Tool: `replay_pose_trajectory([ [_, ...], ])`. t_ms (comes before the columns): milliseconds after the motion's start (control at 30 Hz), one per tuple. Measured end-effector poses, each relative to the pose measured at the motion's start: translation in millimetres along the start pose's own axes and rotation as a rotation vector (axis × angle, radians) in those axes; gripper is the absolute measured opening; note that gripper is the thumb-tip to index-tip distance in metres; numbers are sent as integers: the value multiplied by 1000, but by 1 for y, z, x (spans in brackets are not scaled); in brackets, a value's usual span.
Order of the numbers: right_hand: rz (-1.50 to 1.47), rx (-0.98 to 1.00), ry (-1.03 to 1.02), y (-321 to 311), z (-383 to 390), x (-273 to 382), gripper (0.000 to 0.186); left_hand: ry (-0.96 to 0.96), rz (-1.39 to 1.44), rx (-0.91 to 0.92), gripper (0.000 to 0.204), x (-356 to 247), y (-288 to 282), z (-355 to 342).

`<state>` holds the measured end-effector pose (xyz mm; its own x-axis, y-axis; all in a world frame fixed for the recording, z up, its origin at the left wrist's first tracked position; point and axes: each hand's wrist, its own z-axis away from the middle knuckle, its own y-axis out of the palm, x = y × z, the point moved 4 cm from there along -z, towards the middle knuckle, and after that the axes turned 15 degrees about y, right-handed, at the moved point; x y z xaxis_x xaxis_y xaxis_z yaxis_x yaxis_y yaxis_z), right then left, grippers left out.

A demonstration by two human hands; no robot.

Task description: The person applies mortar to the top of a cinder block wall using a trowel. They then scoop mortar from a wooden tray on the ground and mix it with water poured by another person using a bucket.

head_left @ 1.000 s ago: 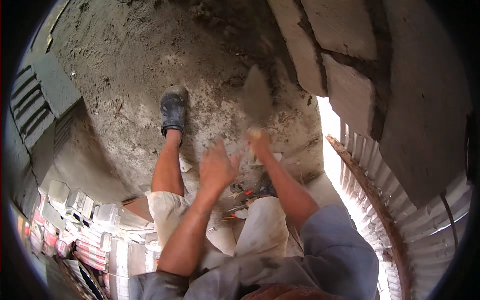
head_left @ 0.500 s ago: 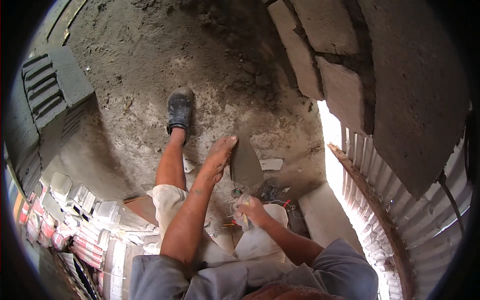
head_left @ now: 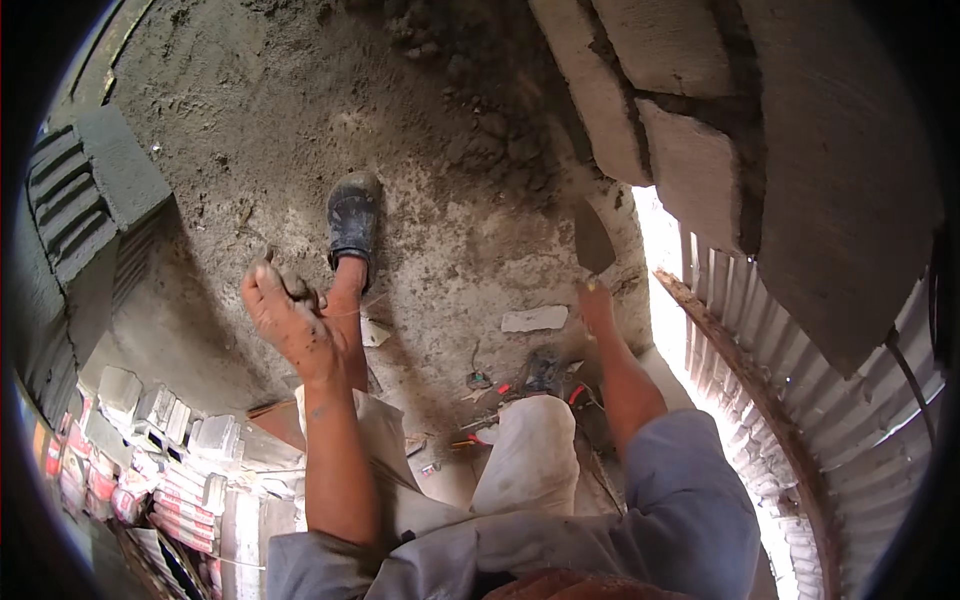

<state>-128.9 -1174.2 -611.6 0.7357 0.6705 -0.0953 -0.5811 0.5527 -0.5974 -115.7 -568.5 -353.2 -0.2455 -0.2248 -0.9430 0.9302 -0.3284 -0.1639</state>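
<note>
My right hand (head_left: 597,305) grips the handle of a trowel (head_left: 592,243), whose pointed grey blade sits against the foot of a block wall (head_left: 690,170) with wet mortar in its joints. My left hand (head_left: 283,315) is raised at the left, smeared with mortar, fingers curled around a small dark lump of mortar (head_left: 295,288). My left foot in a dark shoe (head_left: 354,218) stands on the mortar-strewn ground between the hands. My light trousers and grey sleeve fill the lower middle.
A ribbed grey concrete block (head_left: 85,195) lies at the left. Stacked blocks and sacks (head_left: 150,450) sit far below at lower left. A corrugated metal sheet (head_left: 800,400) runs along the right. A pale block fragment (head_left: 533,318) and small red-handled tools (head_left: 520,385) lie by my right foot.
The trowel swung back up to the wall's base at the right. My left hand moved left, away from the trowel, now carrying mortar.
</note>
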Motion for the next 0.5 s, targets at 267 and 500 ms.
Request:
replay_pose_trajectory([
  [267,14,112,-61,73,-78,152,67,-452,151,144,23,44,31,30],
  [500,903,235,-778,115,11,311,48,-400,-393,418,57,51,5,38],
])
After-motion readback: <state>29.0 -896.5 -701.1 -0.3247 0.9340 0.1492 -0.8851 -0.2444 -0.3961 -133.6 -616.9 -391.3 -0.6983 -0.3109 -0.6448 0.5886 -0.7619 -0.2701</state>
